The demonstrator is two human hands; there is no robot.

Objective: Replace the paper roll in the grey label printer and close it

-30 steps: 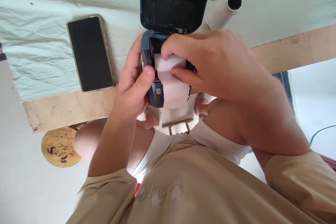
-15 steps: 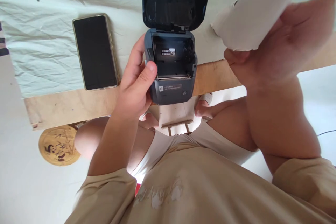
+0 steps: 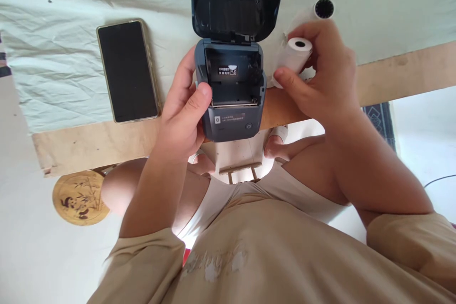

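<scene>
The little dark printer (image 3: 231,99) sits at the near edge of the table (image 3: 107,145), its lid (image 3: 237,2) thrown right back. The paper bay (image 3: 231,80) inside is bare apart from a small white label on its back wall; no roll lies in it.

The left hand (image 3: 185,109) is wrapped round the printer's left side, thumb pressed on the front corner, gripping the body. The right hand (image 3: 320,76), just to the right of the printer, pinches a small white paper roll (image 3: 294,54) between thumb and fingers, its hollow core showing at the end. Beyond it a second roll (image 3: 322,9) with a dark core lies on the cloth (image 3: 53,52).

That cloth is pale and creased and covers most of the table, leaving a bare wooden strip along the near edge. A phone (image 3: 127,71) with a dark screen lies face up on it, left of the printer. Down on the pale floor to the left is a round wooden disc (image 3: 80,197) with a dark drawing on it.
</scene>
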